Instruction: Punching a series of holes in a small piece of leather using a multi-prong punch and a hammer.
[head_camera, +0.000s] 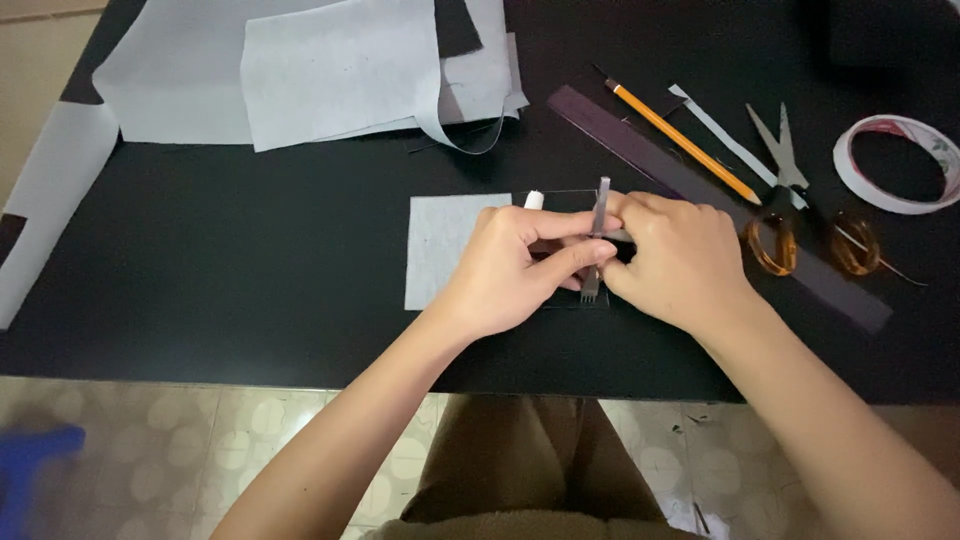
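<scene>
Pinching a pronged metal punch (597, 235) between your left hand (510, 265) and right hand (675, 260), you work over grey felt (440, 250) on a black table (250, 260); pale patterned floor tiles (250, 440) below.

Brightness: the scene is lit dimly and evenly, with muted colour.
Light source: soft light is cast from above; no lamp is seen.
Shadows: faint shadows are thrown under the left hand (515, 265) and right hand (675, 260).
Contrast: detail is swallowed by the black table (250, 260).
Glare: none is seen on the scissors (800, 200).
Blur: a blue shape (35, 465) at the lower left is smeared.
</scene>
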